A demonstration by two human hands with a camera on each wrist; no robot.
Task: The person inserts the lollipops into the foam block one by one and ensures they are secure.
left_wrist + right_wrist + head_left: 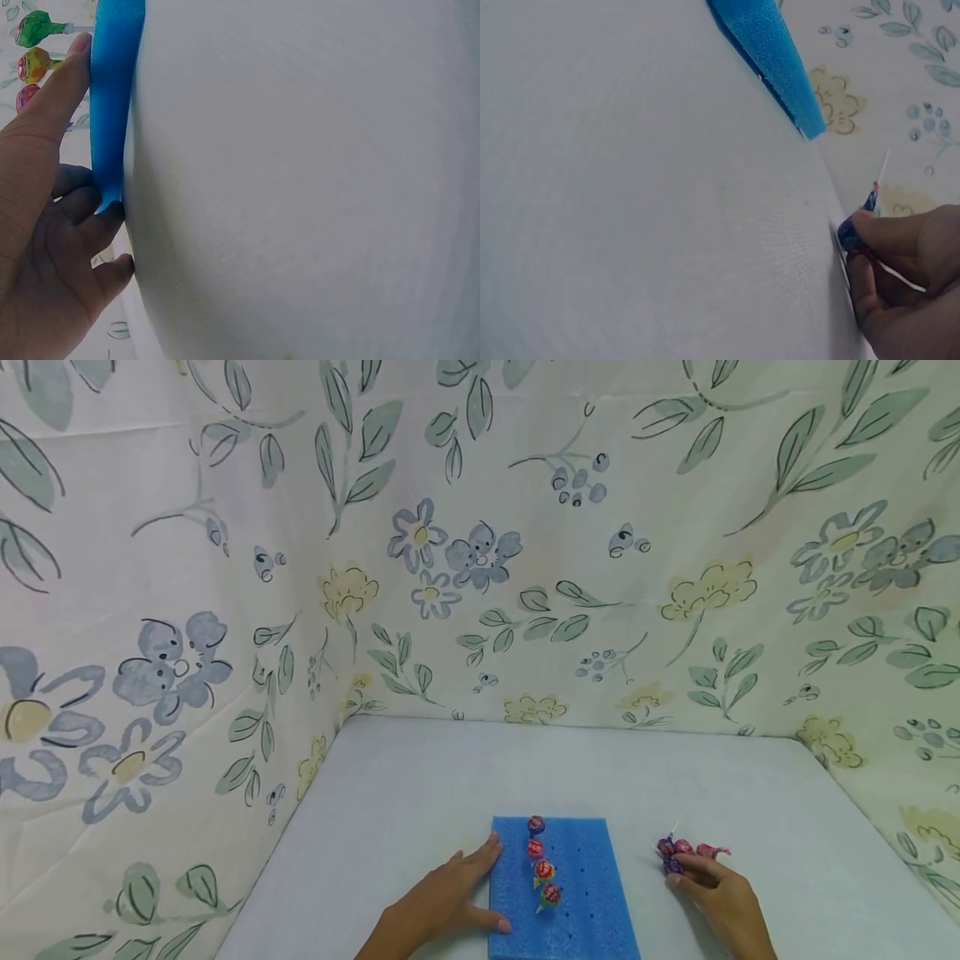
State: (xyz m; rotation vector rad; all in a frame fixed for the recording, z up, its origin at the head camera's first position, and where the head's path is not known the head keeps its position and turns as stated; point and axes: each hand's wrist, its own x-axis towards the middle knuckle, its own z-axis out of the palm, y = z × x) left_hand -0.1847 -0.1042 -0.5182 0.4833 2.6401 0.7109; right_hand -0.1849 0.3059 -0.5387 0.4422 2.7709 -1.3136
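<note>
The right hand [716, 895] is pinching a blue-wrapped lollipop [849, 234], right of the foam block [573, 878] the spread left hand [447, 895] is touching.

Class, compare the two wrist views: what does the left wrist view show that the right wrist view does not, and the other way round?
Only the left wrist view: the left hand touching the blue foam board, plus a green lollipop, a yellow lollipop and a partly hidden pink lollipop.

Only the right wrist view: the right hand pinching a dark blue lollipop, its white stick showing.

Both: part of the foam board, the white tabletop and the floral backdrop.
</note>
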